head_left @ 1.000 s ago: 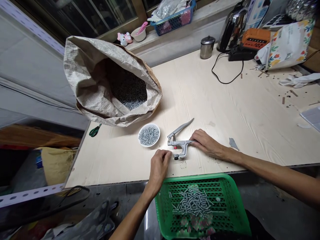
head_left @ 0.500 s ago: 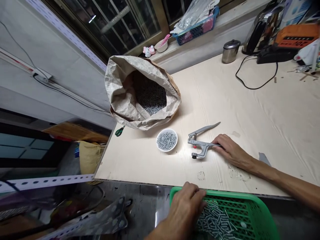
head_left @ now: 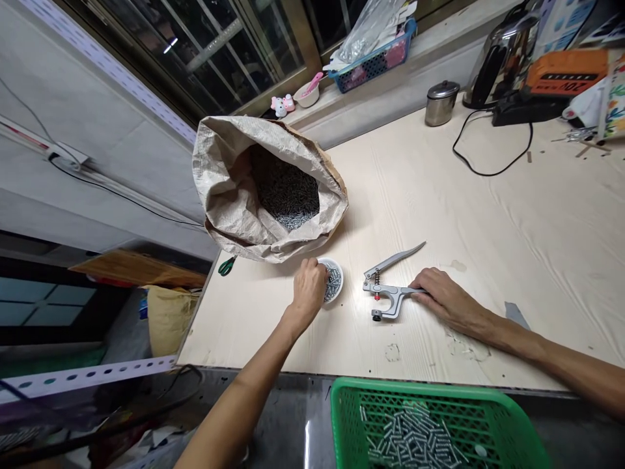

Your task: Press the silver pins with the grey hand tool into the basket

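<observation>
My left hand (head_left: 310, 286) reaches over the left side of a small white bowl (head_left: 340, 293) filled with small silvery metal pieces (head_left: 334, 281). Its fingers are curled down into the bowl, and their tips are hidden, so I cannot make out what they hold. My right hand (head_left: 442, 293) is closed around the lower handle of grey snap pliers (head_left: 393, 296) lying on the table. The upper handle of the pliers is spread apart, with a spring and a red tip near the jaw. A green basket (head_left: 434, 389) below the table edge holds many short ribbed metal pieces (head_left: 420, 436).
A large paper-like sack (head_left: 232, 221) with dark and silvery small pieces inside stands behind the bowl. Green-handled scissors (head_left: 227, 266) lie at the table's left edge. Farther back are a lidded metal canister (head_left: 441, 104), a kettle (head_left: 500, 58) and a black cable (head_left: 493, 174).
My left hand has moved from above the green basket up to the white bowl, fingers now inside it. My right hand stays on the pliers. The view has shifted slightly.
</observation>
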The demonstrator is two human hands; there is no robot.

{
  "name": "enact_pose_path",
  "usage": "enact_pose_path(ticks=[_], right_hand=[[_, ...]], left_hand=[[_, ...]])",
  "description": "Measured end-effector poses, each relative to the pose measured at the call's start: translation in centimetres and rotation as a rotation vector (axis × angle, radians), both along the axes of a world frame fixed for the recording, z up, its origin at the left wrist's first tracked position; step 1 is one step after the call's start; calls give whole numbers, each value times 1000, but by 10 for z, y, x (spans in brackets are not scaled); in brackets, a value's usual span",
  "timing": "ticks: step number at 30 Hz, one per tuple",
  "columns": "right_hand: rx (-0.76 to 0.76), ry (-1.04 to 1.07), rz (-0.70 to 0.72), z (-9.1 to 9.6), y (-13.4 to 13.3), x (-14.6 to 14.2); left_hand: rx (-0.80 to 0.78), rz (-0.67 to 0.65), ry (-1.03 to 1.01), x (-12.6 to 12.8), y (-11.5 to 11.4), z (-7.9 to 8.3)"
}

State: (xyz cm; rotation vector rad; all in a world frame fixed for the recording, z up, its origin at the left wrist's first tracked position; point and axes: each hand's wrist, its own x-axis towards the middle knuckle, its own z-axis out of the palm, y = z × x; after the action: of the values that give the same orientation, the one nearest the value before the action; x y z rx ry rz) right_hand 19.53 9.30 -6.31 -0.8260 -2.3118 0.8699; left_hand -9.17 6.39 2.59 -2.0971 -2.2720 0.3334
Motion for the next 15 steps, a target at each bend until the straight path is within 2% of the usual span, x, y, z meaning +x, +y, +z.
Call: enact_pose_path(ticks=[5, 9, 11, 15], right_hand=[[15, -14, 18, -4, -1, 0], [9, -31, 29, -1, -3, 0], [6, -41, 26, 0, -2, -1], [42, -65, 23, -2, 1, 0]], left_hand=[[-49, 20, 79, 6, 2, 3], [-66, -20, 113, 7, 2, 6], [-27, -14, 72, 4, 0, 10], [141, 105, -109, -9, -10, 15]])
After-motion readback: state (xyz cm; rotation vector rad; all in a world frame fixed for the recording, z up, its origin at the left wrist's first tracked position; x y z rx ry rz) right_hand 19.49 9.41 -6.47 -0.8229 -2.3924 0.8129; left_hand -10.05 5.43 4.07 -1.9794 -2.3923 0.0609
